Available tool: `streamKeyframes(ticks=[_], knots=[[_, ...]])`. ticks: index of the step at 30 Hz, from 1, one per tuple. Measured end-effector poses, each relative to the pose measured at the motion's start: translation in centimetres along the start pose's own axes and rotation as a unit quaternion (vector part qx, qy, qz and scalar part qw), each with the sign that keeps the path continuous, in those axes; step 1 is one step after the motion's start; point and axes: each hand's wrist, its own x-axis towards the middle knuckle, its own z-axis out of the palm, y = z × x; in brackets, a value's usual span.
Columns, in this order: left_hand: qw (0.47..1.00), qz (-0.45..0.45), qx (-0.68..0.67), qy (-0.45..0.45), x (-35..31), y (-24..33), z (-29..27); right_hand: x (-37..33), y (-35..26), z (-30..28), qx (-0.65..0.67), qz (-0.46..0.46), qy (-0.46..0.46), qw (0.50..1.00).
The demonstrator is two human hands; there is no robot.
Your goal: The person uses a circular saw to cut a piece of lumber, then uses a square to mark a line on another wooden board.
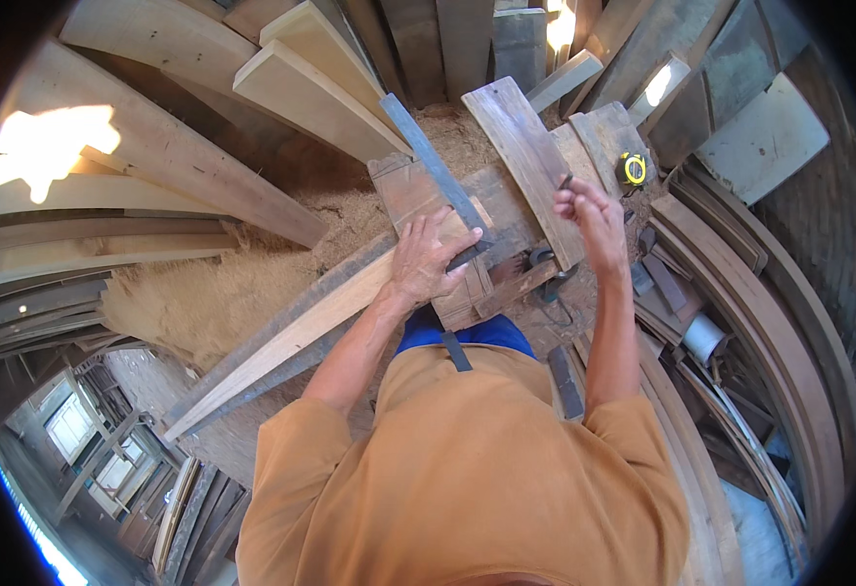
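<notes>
My left hand [426, 256] lies with fingers stretched out over a long pale wooden strip [296, 340], its thumb against the dark stock of a try square [471, 252]. The square's grey metal blade [428, 156] reaches away from me across the workbench [398, 190]. Raised to the right, my right hand [594, 223] is closed in a pinch; a small dark tip shows between its fingers, too small to name. Beside it, a brown wooden board [522, 161] slants over the bench. A yellow-and-black tape measure [632, 169] rests at the bench's far right.
Sawdust [188, 303] lies heaped left of the bench. Large boards [174, 146] lean at the far left, with stacked planks [755, 322] along the right. A white cylindrical container [703, 337] sits among offcuts. A dark block [564, 383] lies near my right side.
</notes>
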Motion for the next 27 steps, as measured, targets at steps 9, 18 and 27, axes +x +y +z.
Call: streamKeyframes(ticks=[9,18,27], knots=[[1.0,-0.014,-0.002,-0.009,0.2,0.5,-0.5,-4.9,-2.4,8.5,-0.263,-0.177,0.046,0.947],[1.0,-0.009,0.02,-0.005,0.3,0.4,-0.4,-3.4,0.0,10.4,-0.305,-0.279,-0.005,0.91],[1.0,-0.012,-0.011,-0.001,0.3,0.6,-0.7,-4.7,-1.6,9.2,-0.335,-0.224,-0.06,0.913]])
